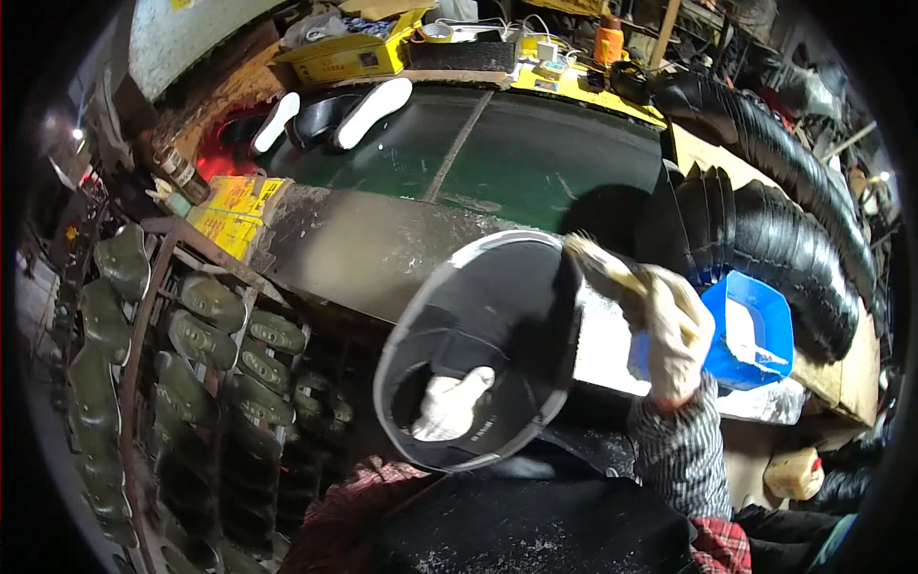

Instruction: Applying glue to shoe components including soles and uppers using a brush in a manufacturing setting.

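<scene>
A wide black boot shaft [516,316] with a pale rim is tilted toward me, its open end showing the dark lining. My left hand [449,407], in a white glove, shows through the lower part of the opening. Its fingers are closed around the boot shaft's far end, and part of the hand is hidden. My right hand [674,330], in a dusty pale glove, is raised at the shaft's right side, its fingers closed at the rim. Right of that hand is a blue plastic tub [765,330] with white material inside.
Racks of olive-green boot soles [206,340] stand at the left. Black boots [794,249] lie stacked along the right. Across the dark green workbench [535,143] are white-soled shoes [373,113], a yellow box [354,59] and an orange bottle [608,43]. A pale jug [794,474] is at lower right.
</scene>
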Demonstrator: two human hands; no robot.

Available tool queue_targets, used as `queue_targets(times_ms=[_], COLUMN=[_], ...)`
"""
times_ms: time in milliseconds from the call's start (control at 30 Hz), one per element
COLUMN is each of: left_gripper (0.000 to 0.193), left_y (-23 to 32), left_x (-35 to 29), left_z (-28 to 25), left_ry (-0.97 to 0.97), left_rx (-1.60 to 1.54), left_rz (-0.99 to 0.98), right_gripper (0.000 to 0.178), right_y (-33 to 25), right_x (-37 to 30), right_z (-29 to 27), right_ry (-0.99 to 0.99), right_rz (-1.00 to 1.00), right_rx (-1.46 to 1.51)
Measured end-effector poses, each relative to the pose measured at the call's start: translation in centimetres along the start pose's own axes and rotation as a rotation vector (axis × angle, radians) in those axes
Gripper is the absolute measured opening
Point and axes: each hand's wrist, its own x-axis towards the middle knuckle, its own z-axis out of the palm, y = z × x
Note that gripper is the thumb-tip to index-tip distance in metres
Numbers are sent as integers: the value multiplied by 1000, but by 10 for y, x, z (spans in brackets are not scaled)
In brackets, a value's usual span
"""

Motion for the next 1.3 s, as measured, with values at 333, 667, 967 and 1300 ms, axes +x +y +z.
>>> queue_targets(times_ms=[333, 667, 967, 1300], left_gripper=[27, 22, 23, 31], left_y=[12, 28, 49, 60], left_x=[54, 46, 0, 84], left_z=[-3, 17, 19, 21], left_ry=[-414, -223, -160, -227], left_rx=[1112, 1221, 1001, 408], left_rz=[981, 1350, 314, -25], right_gripper=[35, 12, 27, 24], right_y=[-101, -50, 13, 54], right_x=[-47, -96, -47, -125], right_z=[25, -86, -92, -61], right_ry=[-655, -203, 110, -185], right_rz=[-351, 459, -269, 253], right_rx=[501, 355, -93, 275])
